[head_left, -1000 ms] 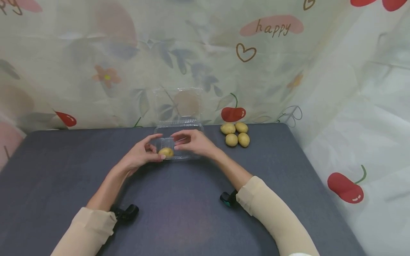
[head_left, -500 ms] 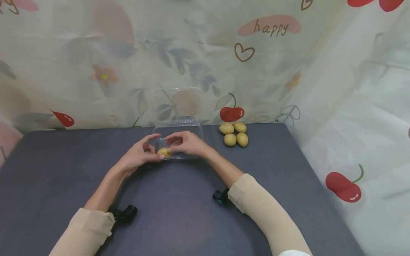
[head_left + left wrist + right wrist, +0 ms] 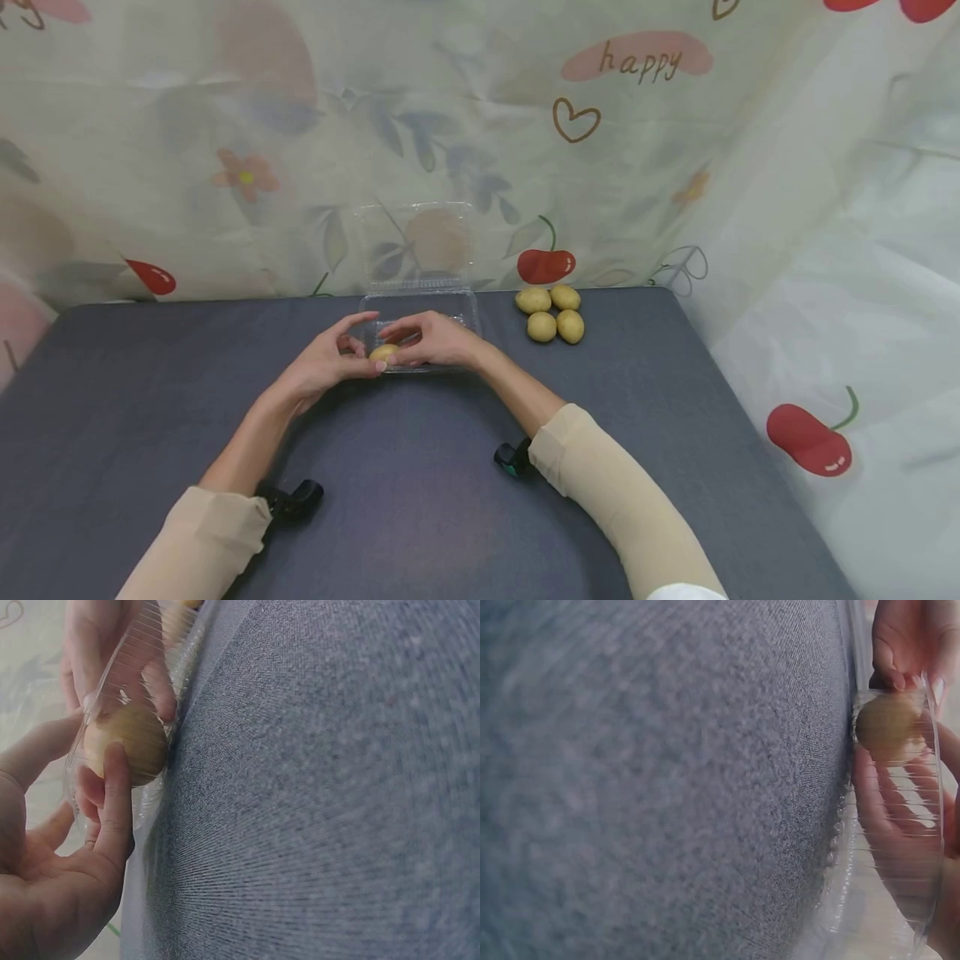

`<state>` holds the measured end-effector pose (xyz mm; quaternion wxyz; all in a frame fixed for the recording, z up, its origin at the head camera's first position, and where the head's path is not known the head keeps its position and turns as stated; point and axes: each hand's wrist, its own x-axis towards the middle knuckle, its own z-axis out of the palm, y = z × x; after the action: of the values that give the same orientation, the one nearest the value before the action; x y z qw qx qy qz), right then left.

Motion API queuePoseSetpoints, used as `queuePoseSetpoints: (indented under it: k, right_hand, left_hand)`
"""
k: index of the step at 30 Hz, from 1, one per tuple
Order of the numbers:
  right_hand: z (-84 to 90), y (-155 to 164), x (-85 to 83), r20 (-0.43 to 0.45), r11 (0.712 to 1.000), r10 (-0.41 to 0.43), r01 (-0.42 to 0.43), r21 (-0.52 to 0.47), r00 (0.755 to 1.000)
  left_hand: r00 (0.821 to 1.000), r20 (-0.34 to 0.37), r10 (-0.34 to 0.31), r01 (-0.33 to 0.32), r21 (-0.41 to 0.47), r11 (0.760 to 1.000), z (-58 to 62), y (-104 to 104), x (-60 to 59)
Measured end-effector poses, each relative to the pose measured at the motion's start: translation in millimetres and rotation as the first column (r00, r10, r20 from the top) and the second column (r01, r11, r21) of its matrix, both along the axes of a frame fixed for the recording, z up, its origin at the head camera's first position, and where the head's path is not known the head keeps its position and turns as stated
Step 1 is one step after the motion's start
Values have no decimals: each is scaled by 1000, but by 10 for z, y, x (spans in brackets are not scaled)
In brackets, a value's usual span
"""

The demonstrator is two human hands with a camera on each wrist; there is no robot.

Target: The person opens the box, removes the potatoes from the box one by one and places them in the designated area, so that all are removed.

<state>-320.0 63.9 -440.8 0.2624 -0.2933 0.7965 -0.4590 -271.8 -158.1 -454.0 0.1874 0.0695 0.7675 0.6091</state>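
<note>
A clear plastic clamshell box (image 3: 467, 304) stands near the back of the table, its lid (image 3: 417, 242) raised against the curtain. One small yellow potato (image 3: 382, 352) lies in its front left corner. My left hand (image 3: 324, 364) holds the box at that corner, thumb against the wall beside the potato. Reaching inside, my right hand (image 3: 437, 342) has thumb and fingers around the potato. In the left wrist view the potato (image 3: 139, 746) shows through the ribbed wall, partly covered by a left digit. The right wrist view also shows the potato (image 3: 885, 727) through plastic.
Several more potatoes (image 3: 542, 327) sit grouped on the dark grey table (image 3: 420, 500), to the right of the box. A patterned curtain (image 3: 300, 167) hangs directly behind the table's back edge, and white sheeting (image 3: 885, 275) hangs on the right.
My right hand has moved left and slightly down inside the box, from beside the potato to around it. My left hand keeps its place at the box's corner.
</note>
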Motion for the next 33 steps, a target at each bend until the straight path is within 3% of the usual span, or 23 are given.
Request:
queuePoseSetpoints:
  k: [20,33]
  right_hand:
    - [-47,4,-25,-25,998,65,-65,-8,998]
    - [-24,1,-1,-56,998,-11,7,-63,998]
  left_hand:
    - [1000,6,-12,12,14,1000,1,12,11]
    - [1000,10,-12,12,12,1000,6,-1,-1]
